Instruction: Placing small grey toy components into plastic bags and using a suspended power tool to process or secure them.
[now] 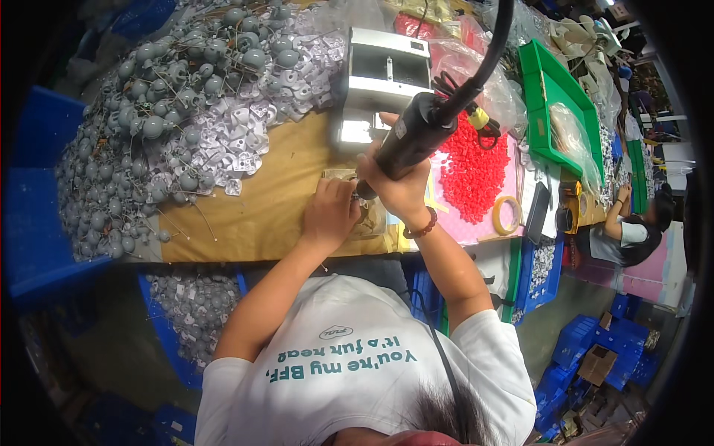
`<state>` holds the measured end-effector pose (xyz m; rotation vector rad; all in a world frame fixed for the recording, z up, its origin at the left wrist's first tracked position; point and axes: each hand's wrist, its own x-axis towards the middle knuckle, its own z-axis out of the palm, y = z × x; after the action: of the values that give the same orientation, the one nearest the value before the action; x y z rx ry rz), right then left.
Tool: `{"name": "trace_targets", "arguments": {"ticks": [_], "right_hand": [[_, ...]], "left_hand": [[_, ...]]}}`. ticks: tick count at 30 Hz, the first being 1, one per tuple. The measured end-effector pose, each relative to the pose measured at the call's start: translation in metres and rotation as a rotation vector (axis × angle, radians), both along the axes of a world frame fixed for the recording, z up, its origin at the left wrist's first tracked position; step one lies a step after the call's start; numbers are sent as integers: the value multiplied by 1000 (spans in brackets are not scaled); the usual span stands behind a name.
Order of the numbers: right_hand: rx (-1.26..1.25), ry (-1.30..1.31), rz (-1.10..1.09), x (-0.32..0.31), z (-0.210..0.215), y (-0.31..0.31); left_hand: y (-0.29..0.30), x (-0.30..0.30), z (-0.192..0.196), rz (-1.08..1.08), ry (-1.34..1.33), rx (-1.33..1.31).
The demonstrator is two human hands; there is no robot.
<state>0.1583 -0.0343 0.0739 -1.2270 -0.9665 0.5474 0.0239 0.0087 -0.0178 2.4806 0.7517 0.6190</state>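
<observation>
Black power screwdriver (413, 137) beside green tray (537, 82)

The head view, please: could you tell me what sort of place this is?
Probably a small-parts assembly workshop: a heap of grey moulded parts covers the bench, the right hand grips a corded power screwdriver, and blue bins hold more parts.

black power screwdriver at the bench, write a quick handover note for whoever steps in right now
Right hand: gripping the black power screwdriver, tip pointed down at the work spot.
Left hand: fingers steadying a small part, too hidden to identify, on the brown bench top.
Around: big heap of grey moulded parts to the left, red small pieces and a tape roll to the right, green tray beyond.
Done: no finished pieces can be told apart.
Left: the grey heap is large.
</observation>
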Motion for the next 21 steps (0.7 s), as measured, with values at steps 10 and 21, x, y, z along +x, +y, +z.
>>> {"name": "trace_targets", "arguments": {"ticks": [10, 21], "right_hand": [[2, -67, 45, 1, -5, -2], [92, -55, 169, -3, -38, -19]], "left_hand": [[2, 1, -5, -1, -57, 20], [8, 0, 2, -80, -157, -95]]}}
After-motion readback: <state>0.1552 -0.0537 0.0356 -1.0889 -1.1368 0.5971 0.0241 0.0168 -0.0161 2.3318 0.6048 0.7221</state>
